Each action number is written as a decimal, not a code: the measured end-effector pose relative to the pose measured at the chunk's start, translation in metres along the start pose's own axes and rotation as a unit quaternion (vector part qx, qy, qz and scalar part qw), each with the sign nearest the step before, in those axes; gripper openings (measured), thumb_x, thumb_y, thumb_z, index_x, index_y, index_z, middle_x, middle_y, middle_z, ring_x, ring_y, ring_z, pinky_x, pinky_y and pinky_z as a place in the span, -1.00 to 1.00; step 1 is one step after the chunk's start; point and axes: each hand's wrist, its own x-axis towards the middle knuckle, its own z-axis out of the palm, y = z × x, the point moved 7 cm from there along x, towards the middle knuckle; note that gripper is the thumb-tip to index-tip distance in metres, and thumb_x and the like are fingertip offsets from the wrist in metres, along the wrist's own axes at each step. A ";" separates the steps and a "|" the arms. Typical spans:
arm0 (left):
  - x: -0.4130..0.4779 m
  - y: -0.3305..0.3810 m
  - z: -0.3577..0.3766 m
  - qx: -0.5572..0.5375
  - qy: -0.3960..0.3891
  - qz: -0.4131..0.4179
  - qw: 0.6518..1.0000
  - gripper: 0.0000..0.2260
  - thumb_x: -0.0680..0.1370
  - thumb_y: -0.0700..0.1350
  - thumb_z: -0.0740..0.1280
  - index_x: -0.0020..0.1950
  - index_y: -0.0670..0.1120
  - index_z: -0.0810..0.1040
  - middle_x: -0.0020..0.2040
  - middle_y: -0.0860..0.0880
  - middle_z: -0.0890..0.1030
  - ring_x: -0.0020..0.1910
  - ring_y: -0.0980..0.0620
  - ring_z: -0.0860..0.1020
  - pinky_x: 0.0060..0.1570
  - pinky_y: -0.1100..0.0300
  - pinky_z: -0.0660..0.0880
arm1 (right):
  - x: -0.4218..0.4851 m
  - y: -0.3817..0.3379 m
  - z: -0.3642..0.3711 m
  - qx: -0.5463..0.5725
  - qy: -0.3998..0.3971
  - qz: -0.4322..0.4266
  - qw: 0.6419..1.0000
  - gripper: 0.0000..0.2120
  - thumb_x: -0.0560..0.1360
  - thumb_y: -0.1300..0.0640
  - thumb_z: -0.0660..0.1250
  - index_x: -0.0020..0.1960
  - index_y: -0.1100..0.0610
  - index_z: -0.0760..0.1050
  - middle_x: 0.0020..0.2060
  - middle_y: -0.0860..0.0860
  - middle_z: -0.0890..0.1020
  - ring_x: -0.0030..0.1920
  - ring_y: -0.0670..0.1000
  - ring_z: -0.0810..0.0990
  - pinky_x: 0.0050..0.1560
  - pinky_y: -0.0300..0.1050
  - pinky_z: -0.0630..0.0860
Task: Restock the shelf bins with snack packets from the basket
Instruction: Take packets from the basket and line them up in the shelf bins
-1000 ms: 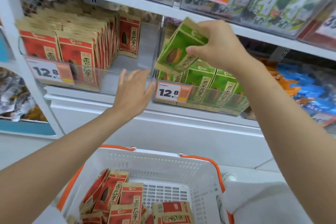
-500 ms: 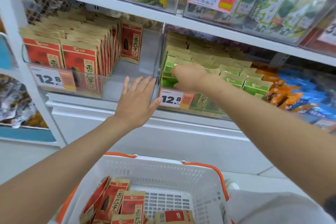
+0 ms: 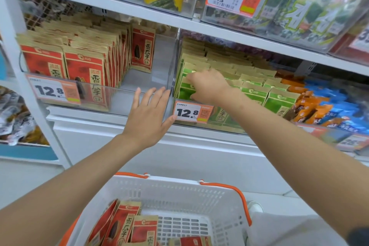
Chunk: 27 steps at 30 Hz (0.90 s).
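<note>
Fingers (image 3: pixel 152 96) of left hand (image 3: pixel 148 118) straight and spread, tips against the clear front of the left bin (image 3: pixel 123 103), holding nothing. Right hand (image 3: pixel 209 87) reaches into the neighbouring bin (image 3: pixel 229 126), fingers curled over the top edge of the front-left green seed packet (image 3: pixel 184 88), thumb on its face. White shelf (image 3: pixel 179 21) carries both bins. White basket (image 3: pixel 179 191), orange handles, sits below; red sunflower-seed packets (image 3: pixel 127 223) lie in it. Left bin: matching red packets (image 3: pixel 83 70) upright in rows at left, one alone at rear. Price tag (image 3: pixel 192 113), 12.8, just beside left thumb.
</note>
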 end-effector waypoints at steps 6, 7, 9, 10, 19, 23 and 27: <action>-0.001 0.000 0.001 0.008 -0.002 -0.001 1.000 -0.30 0.54 0.27 -0.13 0.52 -0.14 0.25 0.49 -0.09 0.32 0.48 -0.14 0.25 0.49 -0.20 -0.02 | -0.001 0.018 -0.015 0.049 0.078 0.039 0.995 -0.48 0.41 -0.01 0.41 0.28 0.13 0.34 0.21 0.09 0.44 0.23 0.14 0.40 0.23 0.08 0.28; -0.001 0.000 0.001 0.010 -0.001 -0.002 1.000 -0.29 0.53 0.27 -0.14 0.53 -0.14 0.24 0.50 -0.09 0.32 0.48 -0.13 0.24 0.49 -0.19 -0.04 | -0.001 0.019 -0.013 0.050 0.070 0.046 0.995 -0.42 0.43 -0.03 0.39 0.35 0.14 0.31 0.27 0.09 0.42 0.28 0.14 0.38 0.28 0.10 0.25; 0.000 0.001 0.002 0.014 -0.001 -0.002 1.000 -0.29 0.53 0.27 -0.14 0.53 -0.14 0.23 0.50 -0.09 0.31 0.48 -0.13 0.23 0.49 -0.19 -0.05 | -0.002 0.021 -0.007 0.055 0.040 0.053 0.996 -0.41 0.47 -0.03 0.36 0.41 0.15 0.29 0.34 0.10 0.42 0.35 0.14 0.37 0.36 0.13 0.20; 0.000 0.001 0.003 0.016 -0.003 -0.003 1.000 -0.28 0.53 0.28 -0.15 0.53 -0.14 0.22 0.50 -0.09 0.30 0.49 -0.13 0.23 0.49 -0.19 -0.05 | -0.002 0.021 -0.006 0.057 0.032 0.053 0.996 -0.43 0.48 -0.01 0.36 0.41 0.16 0.30 0.33 0.10 0.45 0.35 0.13 0.39 0.38 0.13 0.19; 0.000 0.001 0.003 0.020 -0.013 -0.004 1.000 -0.27 0.53 0.28 -0.16 0.54 -0.15 0.22 0.50 -0.10 0.30 0.49 -0.14 0.23 0.49 -0.19 -0.04 | -0.014 0.022 -0.014 0.068 0.061 0.050 0.995 -0.70 0.55 0.02 0.32 0.22 0.15 0.49 0.10 0.06 0.56 0.20 0.13 0.46 0.31 0.10 0.23; -0.001 0.001 0.002 0.011 -0.018 -0.004 1.000 -0.28 0.54 0.29 -0.14 0.55 -0.14 0.18 0.52 -0.09 0.28 0.51 -0.13 0.19 0.50 -0.18 -0.09 | -0.019 0.026 -0.009 0.103 0.045 0.069 0.991 -0.61 0.56 -0.05 0.28 0.30 0.15 0.45 0.16 0.08 0.55 0.25 0.14 0.43 0.34 0.12 0.20; -0.001 0.003 -0.006 -0.050 -0.005 -0.019 0.999 -0.42 0.64 0.17 0.05 0.57 -0.10 0.11 0.56 -0.06 0.18 0.55 -0.05 0.08 0.51 -0.11 -0.17 | -0.032 0.028 -0.024 0.127 0.156 0.074 0.977 -0.57 0.54 0.00 0.29 0.37 0.09 0.39 0.23 0.04 0.48 0.27 0.10 0.38 0.33 0.04 0.19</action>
